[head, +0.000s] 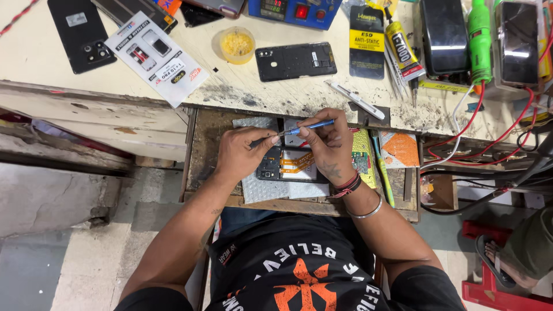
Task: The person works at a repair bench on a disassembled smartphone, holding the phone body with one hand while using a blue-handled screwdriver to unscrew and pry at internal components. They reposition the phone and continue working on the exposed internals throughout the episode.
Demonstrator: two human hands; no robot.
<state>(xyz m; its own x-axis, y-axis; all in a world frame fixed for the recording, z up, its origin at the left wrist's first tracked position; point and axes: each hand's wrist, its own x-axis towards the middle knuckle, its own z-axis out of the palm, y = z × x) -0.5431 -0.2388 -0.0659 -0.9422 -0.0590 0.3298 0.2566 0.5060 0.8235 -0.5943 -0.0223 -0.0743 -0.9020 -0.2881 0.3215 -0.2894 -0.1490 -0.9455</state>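
Opened phone (291,164) lies on tray (201,155), near centre. Left hand (245,152) fingers pressed on its left edge, steadying. Right hand (328,144) pinches blue screwdriver (305,128). Step judged: working internal screws; next move needs tip seated squarely.

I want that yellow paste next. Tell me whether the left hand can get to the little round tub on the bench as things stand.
Probably yes. The left hand rests on the opened phone in the drawer, and the round tub stands uncovered straight ahead on the benchtop with only bare surface between. It would have to let go of the phone first.
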